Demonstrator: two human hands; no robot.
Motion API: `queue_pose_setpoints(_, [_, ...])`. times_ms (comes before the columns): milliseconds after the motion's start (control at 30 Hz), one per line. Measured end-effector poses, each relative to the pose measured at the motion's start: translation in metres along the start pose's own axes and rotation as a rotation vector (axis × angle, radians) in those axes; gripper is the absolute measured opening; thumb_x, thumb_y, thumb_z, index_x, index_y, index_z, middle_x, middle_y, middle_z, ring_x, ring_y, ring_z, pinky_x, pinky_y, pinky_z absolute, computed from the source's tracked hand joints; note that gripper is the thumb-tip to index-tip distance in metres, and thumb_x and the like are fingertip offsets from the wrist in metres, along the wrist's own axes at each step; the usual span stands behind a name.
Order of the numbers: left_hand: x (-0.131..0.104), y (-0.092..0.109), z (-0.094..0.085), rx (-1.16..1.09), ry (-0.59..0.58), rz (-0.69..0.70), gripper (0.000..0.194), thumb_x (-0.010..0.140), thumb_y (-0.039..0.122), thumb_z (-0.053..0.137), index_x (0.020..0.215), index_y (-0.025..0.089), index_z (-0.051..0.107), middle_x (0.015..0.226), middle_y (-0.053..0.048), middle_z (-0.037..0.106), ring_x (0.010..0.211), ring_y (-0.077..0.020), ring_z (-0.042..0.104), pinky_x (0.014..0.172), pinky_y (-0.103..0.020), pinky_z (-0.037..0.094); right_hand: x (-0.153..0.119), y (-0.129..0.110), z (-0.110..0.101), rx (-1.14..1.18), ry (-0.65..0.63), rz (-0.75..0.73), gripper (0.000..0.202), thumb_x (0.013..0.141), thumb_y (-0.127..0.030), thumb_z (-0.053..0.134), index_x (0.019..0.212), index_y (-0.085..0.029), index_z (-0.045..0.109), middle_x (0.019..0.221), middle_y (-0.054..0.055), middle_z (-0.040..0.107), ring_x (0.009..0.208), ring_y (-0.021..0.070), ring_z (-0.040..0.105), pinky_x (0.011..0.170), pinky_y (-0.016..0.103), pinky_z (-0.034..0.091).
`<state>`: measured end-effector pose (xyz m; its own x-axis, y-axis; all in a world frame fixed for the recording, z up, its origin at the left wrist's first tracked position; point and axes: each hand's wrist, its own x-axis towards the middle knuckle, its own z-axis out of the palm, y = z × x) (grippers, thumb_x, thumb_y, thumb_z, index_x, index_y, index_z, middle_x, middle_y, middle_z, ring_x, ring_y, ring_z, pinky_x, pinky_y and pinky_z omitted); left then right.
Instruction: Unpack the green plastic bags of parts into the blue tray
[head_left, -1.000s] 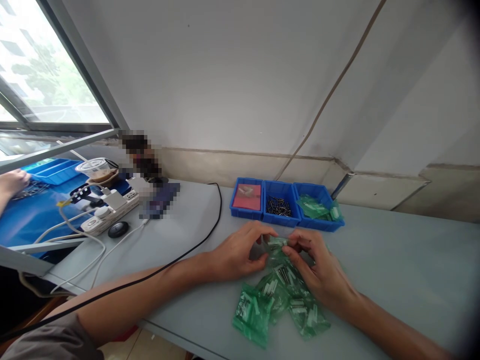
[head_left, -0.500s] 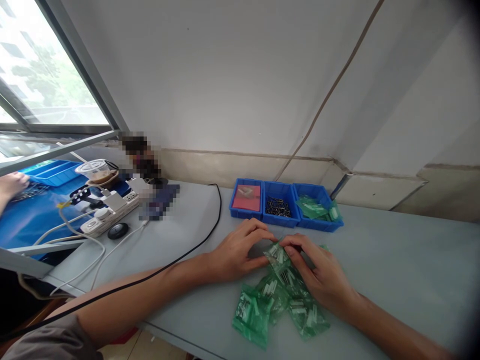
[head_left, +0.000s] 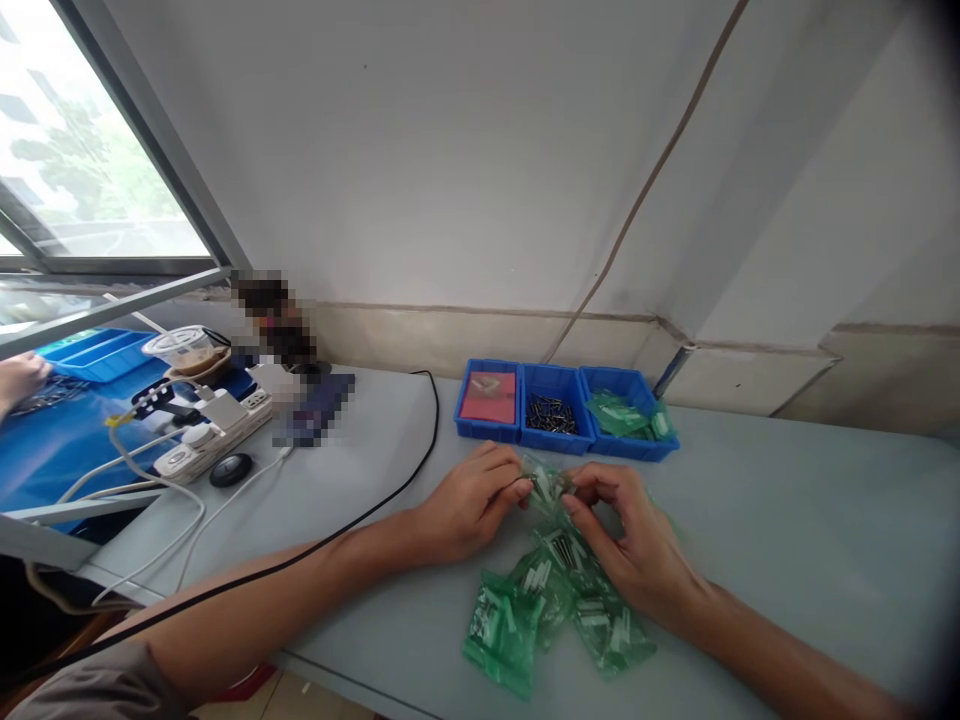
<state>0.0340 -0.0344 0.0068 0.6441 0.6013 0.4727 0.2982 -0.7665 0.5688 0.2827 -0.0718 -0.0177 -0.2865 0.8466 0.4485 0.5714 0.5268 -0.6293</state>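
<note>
My left hand (head_left: 478, 503) pinches the left edge of a small green plastic bag (head_left: 549, 487) that has pale and dark pieces inside. On the bag's other side, my right hand (head_left: 628, 528) grips it between thumb and fingers. Several more filled green bags lie below the hands in a loose pile. One with dark screws (head_left: 562, 548) and pale plugs is close under the held bag. A bag with white plugs (head_left: 536, 580) lies left of centre, and a folded green bag (head_left: 501, 632) sits nearest the table's front.
Three joined blue bins (head_left: 559, 442) stand by the wall, holding a red packet (head_left: 489, 397), dark screws (head_left: 551, 414) and green bags (head_left: 621, 412). A black cable (head_left: 375, 506) crosses my left forearm. At left are a power strip (head_left: 180, 458), a drink cup (head_left: 184, 347) and another person's hand (head_left: 22, 378).
My left thumb and fingers have closed on the left edge of the bag, having been apart around it. The bag is now held between both hands. The view has shifted slightly.
</note>
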Motion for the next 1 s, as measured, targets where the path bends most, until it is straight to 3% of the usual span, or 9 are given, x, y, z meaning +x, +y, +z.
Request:
queue_pose_setpoints(133, [0.001,-0.001,0.001,-0.022,-0.012,-0.016,0.046,0.117,0.034,0.029,0.086,0.017,0.058,0.089,-0.006,0.062,0.091,-0.0203,0.056,0.093,-0.035,0.044,0.004,-0.004,-0.002,-0.027,-0.040,-0.151,0.023,0.109,-0.018,0.046,0.124,-0.029,0.060,0.115,0.008,0.071,0.099,0.0234,0.073,0.083,0.035,0.060])
queue_pose_setpoints(233, [0.001,-0.002,0.001,-0.047,-0.043,-0.008,0.047,0.118,0.035,0.030,0.084,0.018,0.058,0.086,-0.005,0.062,0.089,-0.0195,0.056,0.092,-0.034,0.043,0.006,-0.006,-0.005,-0.042,-0.058,-0.161,0.028,0.104,-0.014,0.052,0.126,-0.030,0.061,0.114,0.007,0.069,0.091,0.0208,0.071,0.077,0.032,0.061])
queue_pose_setpoints(400, [0.000,-0.002,0.000,-0.034,-0.058,-0.006,0.050,0.118,0.039,0.030,0.082,0.018,0.059,0.084,-0.004,0.062,0.087,-0.0195,0.056,0.091,-0.034,0.043,0.006,-0.003,-0.005,-0.048,-0.041,-0.143,0.021,0.105,-0.016,0.052,0.115,-0.030,0.065,0.115,0.008,0.064,0.101,0.0224,0.069,0.077,0.031,0.059])
queue_pose_setpoints(500, [-0.001,-0.001,0.000,-0.051,-0.045,0.002,0.050,0.116,0.047,0.033,0.085,0.018,0.059,0.084,-0.005,0.063,0.084,-0.0195,0.055,0.086,-0.033,0.043,0.008,0.000,-0.002,0.048,0.051,-0.023,0.009,0.108,-0.028,0.054,0.106,-0.028,0.062,0.099,0.004,0.062,0.082,0.0193,0.065,0.072,0.032,0.056])
queue_pose_setpoints(567, [-0.003,0.000,0.002,-0.093,-0.094,0.044,0.047,0.111,0.056,0.046,0.087,0.018,0.059,0.083,-0.004,0.064,0.081,-0.0187,0.056,0.083,-0.032,0.044,0.011,0.001,0.000,0.182,0.168,0.112,0.009,0.109,-0.036,0.056,0.115,-0.029,0.058,0.082,-0.003,0.054,0.067,0.0168,0.058,0.063,0.029,0.053])
queue_pose_setpoints(667, [-0.005,0.000,0.008,-0.131,-0.180,0.189,0.056,0.093,0.074,0.067,0.086,0.019,0.058,0.083,-0.003,0.065,0.076,-0.0181,0.058,0.080,-0.032,0.044,0.016,0.001,0.000,0.395,0.330,0.243,0.027,0.105,-0.043,0.064,0.125,-0.032,0.050,0.070,-0.009,0.041,0.054,0.0143,0.049,0.051,0.025,0.047])
queue_pose_setpoints(733, [-0.006,0.000,0.013,-0.086,-0.203,0.247,0.067,0.080,0.085,0.071,0.085,0.020,0.058,0.080,-0.003,0.063,0.072,-0.0183,0.055,0.077,-0.033,0.044,0.018,0.001,-0.001,0.423,0.366,0.263,0.023,0.104,-0.046,0.065,0.115,-0.030,0.054,0.069,-0.009,0.046,0.051,0.0125,0.048,0.047,0.024,0.044])
queue_pose_setpoints(833, [-0.007,-0.003,0.016,0.023,-0.218,0.275,0.067,0.080,0.085,0.071,0.089,0.019,0.061,0.080,-0.004,0.062,0.075,-0.0199,0.057,0.075,-0.032,0.044,0.019,0.003,-0.003,0.364,0.384,0.293,0.025,0.106,-0.051,0.060,0.109,-0.027,0.063,0.080,-0.002,0.061,0.053,0.0117,0.053,0.048,0.025,0.047])
queue_pose_setpoints(1000, [-0.007,-0.007,0.013,0.180,-0.161,0.196,0.043,0.103,0.061,0.063,0.096,0.018,0.064,0.089,-0.004,0.067,0.081,-0.0189,0.061,0.079,-0.031,0.045,0.021,0.010,0.000,0.470,0.458,0.276,0.041,0.104,-0.051,0.063,0.139,-0.032,0.058,0.127,0.009,0.070,0.068,0.0148,0.062,0.049,0.026,0.050])
